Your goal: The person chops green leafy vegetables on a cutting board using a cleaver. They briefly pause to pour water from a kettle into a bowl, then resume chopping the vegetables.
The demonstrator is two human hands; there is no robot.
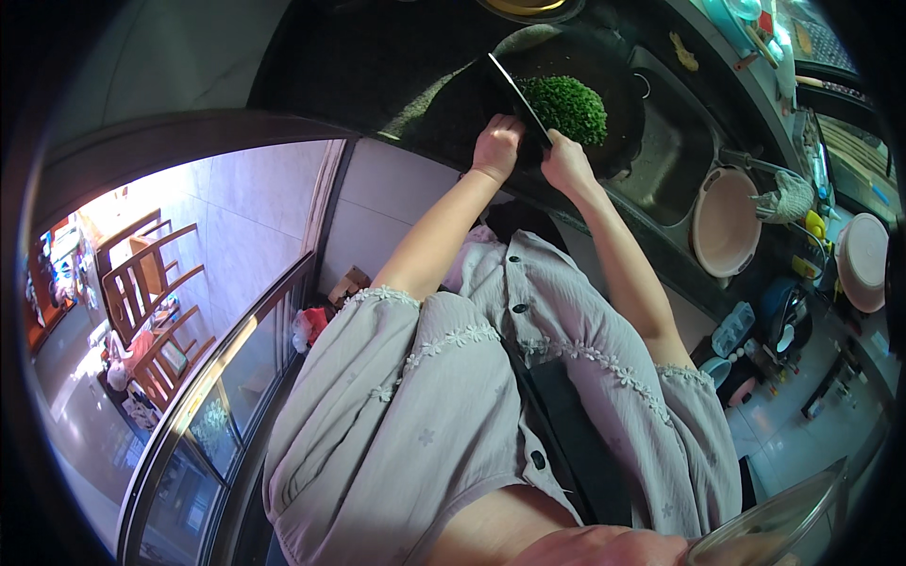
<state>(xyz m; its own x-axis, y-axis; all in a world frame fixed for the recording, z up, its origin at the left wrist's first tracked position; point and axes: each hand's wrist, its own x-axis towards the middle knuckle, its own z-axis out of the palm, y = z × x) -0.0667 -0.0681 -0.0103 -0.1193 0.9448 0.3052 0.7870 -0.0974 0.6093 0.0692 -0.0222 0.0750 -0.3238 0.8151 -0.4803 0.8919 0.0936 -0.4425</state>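
Note:
My right hand (pixel 567 162) grips the handle of a kitchen knife (pixel 519 98), whose blade slants up and to the left over a round, dark cutting board (pixel 623 134). A mound of finely chopped green herbs or leaves (pixel 568 110) lies on the board, just right of the blade. My left hand (pixel 498 147) is curled at the board's near left side, close to the knife; the dark blade and shadow hide whether it holds anything.
Right of the board is a metal sink (pixel 669 145), with a pink plastic basin (pixel 727 221) at its near end. A cloth (pixel 786 198) hangs by the faucet. A yellowish scrap (pixel 684 52) lies on the dark counter (pixel 354 64). A glass sliding door (pixel 233 396) is at left.

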